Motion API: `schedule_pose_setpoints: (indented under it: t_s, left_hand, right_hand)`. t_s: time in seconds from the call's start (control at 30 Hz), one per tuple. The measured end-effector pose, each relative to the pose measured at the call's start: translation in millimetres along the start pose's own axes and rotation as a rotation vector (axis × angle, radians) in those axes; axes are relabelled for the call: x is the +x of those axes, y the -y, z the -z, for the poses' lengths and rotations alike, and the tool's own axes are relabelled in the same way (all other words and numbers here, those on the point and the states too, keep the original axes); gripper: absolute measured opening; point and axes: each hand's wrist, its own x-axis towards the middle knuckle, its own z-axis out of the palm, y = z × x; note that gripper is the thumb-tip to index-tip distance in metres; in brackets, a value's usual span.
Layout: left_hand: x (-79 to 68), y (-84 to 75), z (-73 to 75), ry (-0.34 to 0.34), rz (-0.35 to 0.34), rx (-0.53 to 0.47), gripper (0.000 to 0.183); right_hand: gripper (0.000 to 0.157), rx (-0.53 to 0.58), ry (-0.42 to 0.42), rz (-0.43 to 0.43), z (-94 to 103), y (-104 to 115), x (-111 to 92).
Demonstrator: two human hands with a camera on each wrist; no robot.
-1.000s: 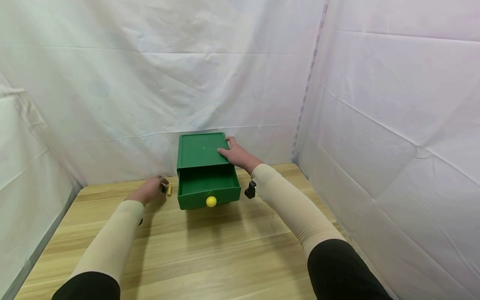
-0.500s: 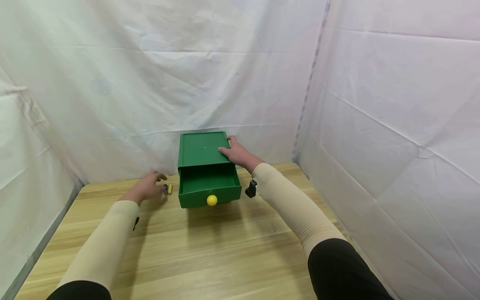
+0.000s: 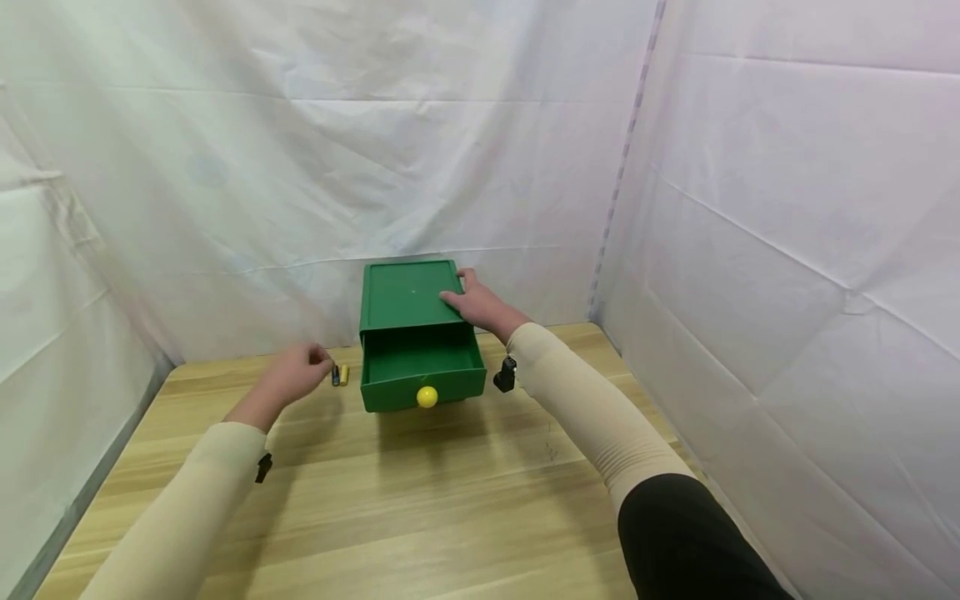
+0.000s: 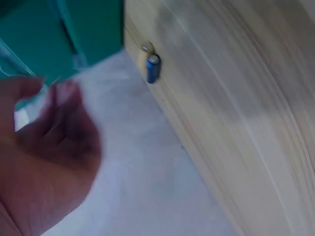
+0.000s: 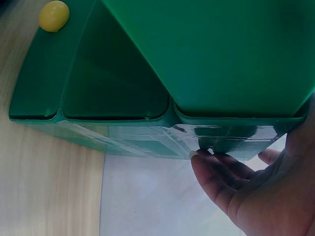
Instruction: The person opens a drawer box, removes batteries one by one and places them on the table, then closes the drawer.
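Two small batteries, a dark blue one (image 4: 153, 70) and a yellow one (image 3: 344, 375), lie side by side on the table left of a green drawer box (image 3: 411, 293). My left hand (image 3: 296, 372) is just left of the batteries, fingers loosely curled with nothing seen in them; the left wrist view shows this hand (image 4: 54, 162) blurred. The box's drawer (image 3: 423, 390) is pulled out and has a yellow ball knob (image 3: 427, 397). My right hand (image 3: 480, 302) holds the box's right side, thumb on the top and fingers against the side wall (image 5: 236, 140).
The wooden table (image 3: 420, 517) ends at the back against a white sheet (image 3: 315, 183). Another white sheet (image 3: 810, 250) hangs along the right side. Clear tape (image 5: 142, 135) runs along the side of the box.
My left hand has come off the dark blue battery and drawn back to the left, leaving it beside the yellow one. My right hand keeps its hold on the box.
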Motion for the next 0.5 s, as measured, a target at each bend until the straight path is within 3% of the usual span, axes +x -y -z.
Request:
schedule_pose_setpoints:
  t_s: [0.17, 0.27, 0.37, 0.5]
  left_hand:
    - [-22.2, -24.1, -21.8, 0.370, -0.033, 0.018, 0.026]
    - [-36.0, -45.0, -38.6, 0.524, -0.085, -0.006, 0.021]
    - [-47.2, -65.1, -53.7, 0.628, -0.147, -0.043, 0.024]
    - [-56.7, -84.7, -70.0, 0.692, -0.193, -0.191, 0.034]
  right_hand:
    - [0.078, -0.012, -0.002, -0.008, 0.5, -0.6, -0.5]
    - [0.078, -0.004, -0.004, -0.007, 1.0, -0.5, -1.5]
    - [0.077, 0.009, -0.007, 0.002, 1.9, -0.1, -2.4]
    - [0.077, 0.020, -0.008, 0.015, 2.1, 0.1, -3.6]
